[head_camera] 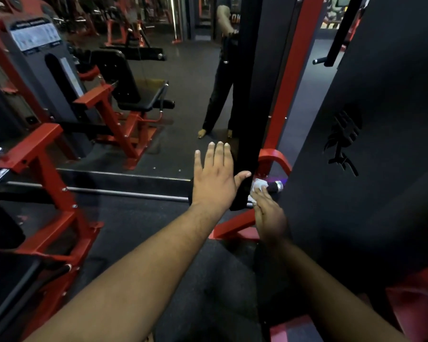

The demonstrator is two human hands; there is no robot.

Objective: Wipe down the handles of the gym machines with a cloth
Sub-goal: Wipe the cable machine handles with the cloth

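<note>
White cloth point(258, 185) wraps the handle point(274, 186), gripped by right hand point(269, 215); left hand point(214, 180) spread wide against black post point(247, 144).

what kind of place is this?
Almost certainly a gym: red-framed weight machine with padded seat, a wall mirror above dark rubber flooring, and a cloth on a machine handle.

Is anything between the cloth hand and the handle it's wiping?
Nothing visible. The right hand already holds the white cloth against the handle; the left hand rests beside it on the black upright.
</note>
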